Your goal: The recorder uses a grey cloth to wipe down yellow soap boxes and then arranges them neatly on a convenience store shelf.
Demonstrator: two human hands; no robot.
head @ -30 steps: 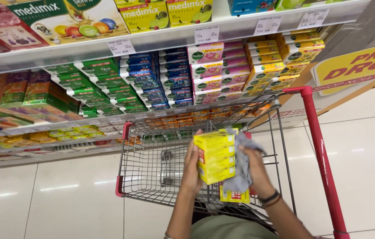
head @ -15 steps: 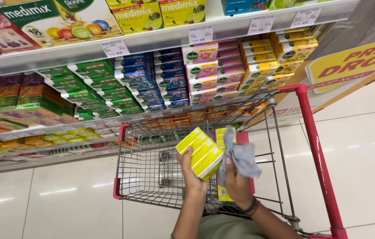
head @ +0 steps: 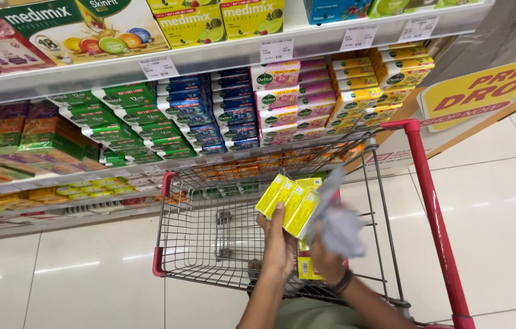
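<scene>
1. The left hand (head: 279, 240) grips a fanned stack of yellow boxes (head: 288, 204); its fingers curl shut around the lower ends, so the boxes rise up and away from the fingertips, tilted to the left.
2. The right hand (head: 326, 259) is closed on a crumpled grey cloth (head: 340, 228), which bunches above its fingers and touches the right edge of the boxes.
3. Another yellow box (head: 306, 268) shows just below the left fingers, between the two hands; I cannot tell which hand holds it.
4. Beneath both hands stands a wire shopping cart (head: 209, 244) with a red handle (head: 434, 207).
5. Beyond the fingers, shelves (head: 209, 58) carry rows of coloured soap boxes (head: 233, 113).
</scene>
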